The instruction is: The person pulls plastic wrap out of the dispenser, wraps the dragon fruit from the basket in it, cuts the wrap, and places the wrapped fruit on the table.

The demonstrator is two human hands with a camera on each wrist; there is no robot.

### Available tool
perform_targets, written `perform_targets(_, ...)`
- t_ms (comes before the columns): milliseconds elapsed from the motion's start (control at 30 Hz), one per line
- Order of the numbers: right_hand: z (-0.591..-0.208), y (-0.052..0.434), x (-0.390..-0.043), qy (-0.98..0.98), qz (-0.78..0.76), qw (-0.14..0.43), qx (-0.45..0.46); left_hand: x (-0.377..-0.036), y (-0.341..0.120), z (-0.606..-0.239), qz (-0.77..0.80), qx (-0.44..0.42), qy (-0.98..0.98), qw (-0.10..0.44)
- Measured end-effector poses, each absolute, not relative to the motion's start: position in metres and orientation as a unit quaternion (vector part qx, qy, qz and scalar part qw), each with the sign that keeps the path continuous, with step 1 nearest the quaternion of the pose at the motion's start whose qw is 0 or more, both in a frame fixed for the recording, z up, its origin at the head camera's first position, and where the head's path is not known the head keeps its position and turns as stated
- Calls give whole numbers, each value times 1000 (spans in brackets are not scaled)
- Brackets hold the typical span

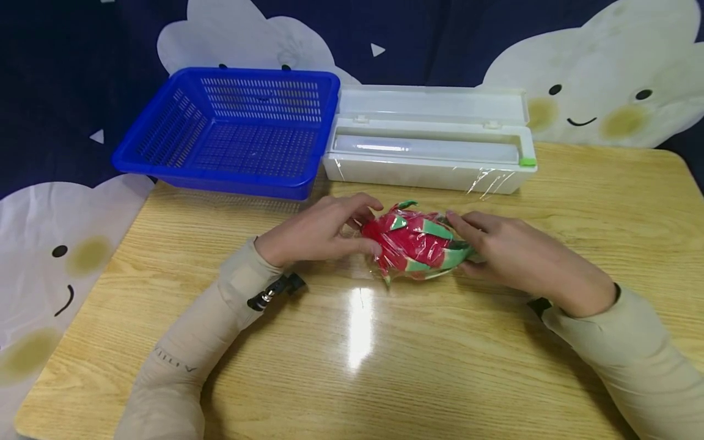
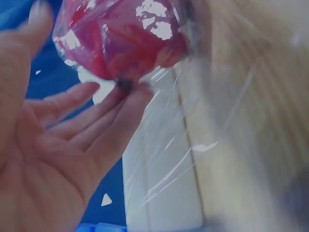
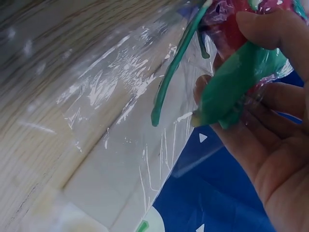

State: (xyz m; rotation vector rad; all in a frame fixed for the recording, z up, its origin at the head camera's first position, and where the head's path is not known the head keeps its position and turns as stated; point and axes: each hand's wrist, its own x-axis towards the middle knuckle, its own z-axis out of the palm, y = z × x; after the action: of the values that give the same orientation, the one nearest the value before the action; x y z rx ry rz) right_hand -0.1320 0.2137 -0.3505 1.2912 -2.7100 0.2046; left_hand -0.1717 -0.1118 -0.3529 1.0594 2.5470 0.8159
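Observation:
A red dragon fruit [image 1: 414,238] with green scales, under shiny clear film, is between my hands above the table. My right hand [image 1: 500,250] grips its green-tipped end, the thumb over the red skin and the fingers under a green scale [image 3: 241,79]. At the other end my left hand [image 1: 330,229] is spread, its lower fingertips right at the underside of the wrapped fruit [image 2: 120,38]. The left thumb and index finger are apart from the fruit in the left wrist view. Loose clear film [image 3: 125,77] trails from the fruit in the right wrist view.
Behind my hands stands a long white box [image 1: 418,173] with its lid raised and a roll of film [image 1: 434,148] inside. A blue plastic basket [image 1: 220,177] is at its left. The wooden table [image 1: 418,366] reaches a dark cloth backdrop with clouds.

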Motion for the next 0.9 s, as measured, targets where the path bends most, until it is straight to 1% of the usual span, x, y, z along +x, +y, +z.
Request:
perform_targets(167,-351,214,-133,-903,66,57,420,-168,-117,-349,265,385,869,164)
perform_targets(433,-353,215,-135,-903,68,55,420,-167,-119,-348,229,416,861,183)
perform_targets(700,-353,216,-136,-906,71,47,415,-169,-123,-348,220,420,862,181)
perform_targets(900,-354,216,-138,-905,73,46,417,-171,-125,-350,235,436,855,154)
